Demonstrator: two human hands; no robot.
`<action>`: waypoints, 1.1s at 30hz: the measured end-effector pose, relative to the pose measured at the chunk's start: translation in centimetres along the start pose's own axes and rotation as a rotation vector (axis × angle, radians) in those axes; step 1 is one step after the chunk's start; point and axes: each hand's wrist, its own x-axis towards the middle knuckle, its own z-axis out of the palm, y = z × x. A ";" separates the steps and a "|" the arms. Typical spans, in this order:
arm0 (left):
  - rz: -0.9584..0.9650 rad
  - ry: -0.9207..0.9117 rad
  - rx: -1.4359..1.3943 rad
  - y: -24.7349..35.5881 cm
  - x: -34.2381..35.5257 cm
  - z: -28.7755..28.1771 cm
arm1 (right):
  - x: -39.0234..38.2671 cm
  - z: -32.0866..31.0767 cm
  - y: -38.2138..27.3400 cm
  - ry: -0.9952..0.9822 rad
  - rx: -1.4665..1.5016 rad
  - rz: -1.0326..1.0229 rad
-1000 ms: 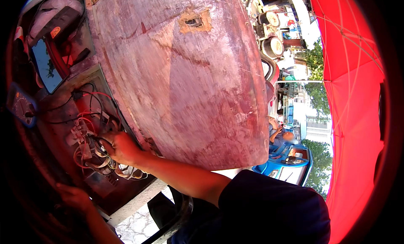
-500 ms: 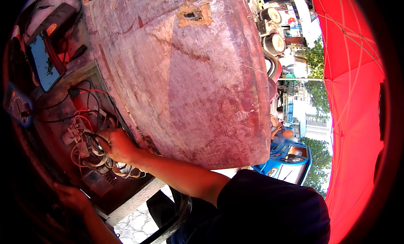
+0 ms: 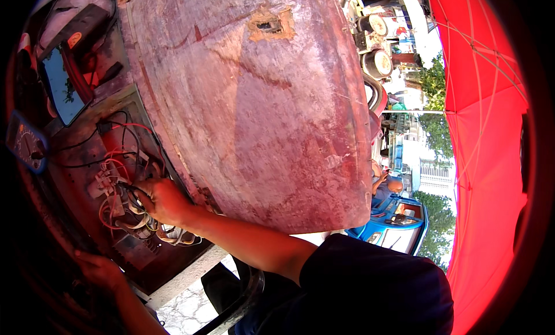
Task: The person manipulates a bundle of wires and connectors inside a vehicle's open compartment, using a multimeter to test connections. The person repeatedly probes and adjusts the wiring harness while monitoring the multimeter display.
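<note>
My right hand point(image 3: 162, 201) reaches into an open dark metal compartment. Its fingers are closed on wires at the edge of a tangled wire bundle point(image 3: 141, 222) with pale connectors; exactly which strands it grips is hidden by the fingers. My left hand point(image 3: 101, 270) rests low at the left on the compartment's dark rim, fingers partly in shadow, with nothing seen in it. A blue-edged multimeter point(image 3: 26, 143) leans at the far left. From its side a black lead point(image 3: 75, 145) runs toward the wires, and a red wire point(image 3: 136, 126) curves above them.
A large worn reddish panel point(image 3: 277, 115) with a ragged hole stands beside the compartment. At upper left lies a glossy dark rectangular device point(image 3: 65, 86). A red canopy point(image 3: 485, 138) hangs at right. Beyond are a blue vehicle point(image 3: 393, 222) and a seated person point(image 3: 384, 189).
The view has shifted slightly, so the multimeter and the glossy device appear a little further right. Both hands keep nearly the same places and poses.
</note>
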 end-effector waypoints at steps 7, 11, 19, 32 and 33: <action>0.060 0.024 -0.020 0.7 -0.2 -0.1 | -0.2 0.1 -0.3 0.026 -0.022 0.021; 0.037 0.016 -0.033 0.7 -0.3 0.0 | -0.2 0.1 0.1 0.006 -0.017 0.019; 0.009 0.012 0.034 -0.8 0.1 0.1 | -0.5 0.2 0.1 -0.023 -0.039 0.022; 0.192 0.022 -0.009 1.3 0.4 0.2 | -0.3 -2.1 -1.5 0.090 0.046 0.033; 0.327 0.068 0.314 -0.8 -0.2 1.8 | -1.2 -3.8 -1.8 0.070 0.066 0.124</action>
